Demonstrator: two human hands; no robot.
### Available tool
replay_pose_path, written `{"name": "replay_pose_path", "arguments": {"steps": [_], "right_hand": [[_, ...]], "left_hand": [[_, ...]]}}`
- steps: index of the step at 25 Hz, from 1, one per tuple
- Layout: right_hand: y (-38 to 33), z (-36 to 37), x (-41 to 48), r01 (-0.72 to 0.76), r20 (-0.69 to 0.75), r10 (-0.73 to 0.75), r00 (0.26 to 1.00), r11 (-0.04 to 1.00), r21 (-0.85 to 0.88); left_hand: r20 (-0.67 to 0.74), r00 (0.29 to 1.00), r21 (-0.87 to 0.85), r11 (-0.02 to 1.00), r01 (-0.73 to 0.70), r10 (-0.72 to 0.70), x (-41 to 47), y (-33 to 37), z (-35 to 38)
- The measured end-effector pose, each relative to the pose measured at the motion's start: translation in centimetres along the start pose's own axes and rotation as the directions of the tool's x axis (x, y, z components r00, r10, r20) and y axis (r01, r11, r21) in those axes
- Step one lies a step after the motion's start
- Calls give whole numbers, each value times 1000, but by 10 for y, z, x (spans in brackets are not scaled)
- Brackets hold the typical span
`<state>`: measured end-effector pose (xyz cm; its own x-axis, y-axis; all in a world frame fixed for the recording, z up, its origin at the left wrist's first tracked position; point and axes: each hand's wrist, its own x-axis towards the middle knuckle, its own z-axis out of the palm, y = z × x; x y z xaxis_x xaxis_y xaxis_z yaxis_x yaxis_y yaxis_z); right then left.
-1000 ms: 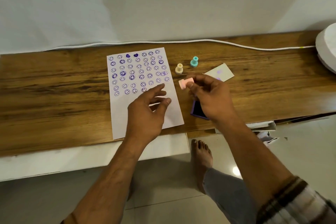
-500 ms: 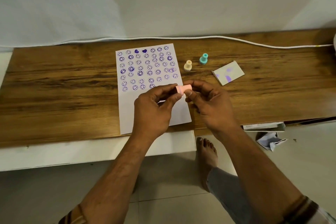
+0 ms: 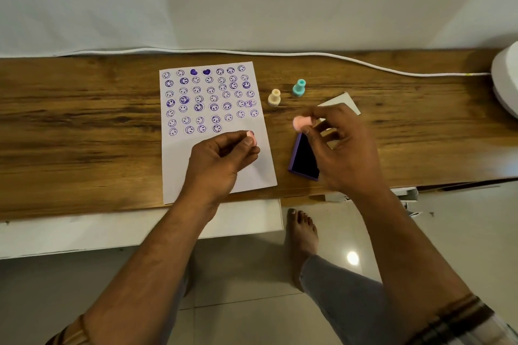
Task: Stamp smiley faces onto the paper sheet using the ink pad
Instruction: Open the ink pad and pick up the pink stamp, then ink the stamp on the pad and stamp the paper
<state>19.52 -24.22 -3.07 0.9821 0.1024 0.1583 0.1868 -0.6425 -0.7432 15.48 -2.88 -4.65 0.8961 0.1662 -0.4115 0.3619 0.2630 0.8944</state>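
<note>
A white paper sheet (image 3: 179, 165) lies on the wooden table (image 3: 84, 126), its upper part covered with several rows of purple smiley prints. My left hand (image 3: 218, 162) hovers over the sheet's blank lower part, pinching a small pink cap (image 3: 251, 138) between thumb and fingers. My right hand (image 3: 344, 148) holds a pink stamp (image 3: 301, 122) above the far end of the open purple ink pad (image 3: 304, 158), which my wrist partly covers.
A beige stamp (image 3: 274, 97) and a teal stamp (image 3: 299, 87) stand upright right of the sheet. A white card (image 3: 340, 101) peeks out behind my right hand. A white cable (image 3: 308, 54) runs along the back edge to a white round object (image 3: 506, 78).
Both hands were together on the pink stamp; they have pulled apart, the left keeping the pink cap over the sheet, the right carrying the stamp rightward to above the ink pad.
</note>
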Motion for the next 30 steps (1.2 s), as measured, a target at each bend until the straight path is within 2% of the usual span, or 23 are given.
{"name": "replay_pose_path", "arguments": {"steps": [1,2,3,4,7,11,15,18,26,28,30], "right_hand": [[9,-4,0,-56,15,58,998,995,-84],[19,-6,0,-95,39,103,994,981,-166],[26,-6,-1,-110,65,129,990,965,-237],[32,-5,-2,-106,83,135,987,951,-291],[39,4,-4,-44,111,88,990,934,-354],[38,6,-6,-9,115,57,992,925,-381],[38,10,-8,-16,62,44,997,919,-393],[35,18,-11,-28,25,40,999,928,-372],[32,29,-21,-74,-82,44,996,909,-411],[30,29,-20,-59,-62,36,997,899,-434],[30,22,-16,20,36,-3,999,880,-475]], "left_hand": [[-37,997,200,978,-54,62,1,-3,-1],[-44,990,412,905,-107,137,1,-7,-2],[-15,979,570,806,-158,202,-1,-10,-1],[33,969,653,728,-206,244,-4,-12,2],[174,950,718,627,-302,258,-13,-22,14],[276,925,805,464,-370,259,-19,-40,37],[346,907,812,408,-417,239,-23,-50,46],[330,911,827,389,-406,248,-22,-51,45],[281,932,819,449,-357,229,-21,-51,48],[275,935,820,453,-351,226,-21,-51,48],[278,933,819,451,-355,229,-22,-52,48]]}}
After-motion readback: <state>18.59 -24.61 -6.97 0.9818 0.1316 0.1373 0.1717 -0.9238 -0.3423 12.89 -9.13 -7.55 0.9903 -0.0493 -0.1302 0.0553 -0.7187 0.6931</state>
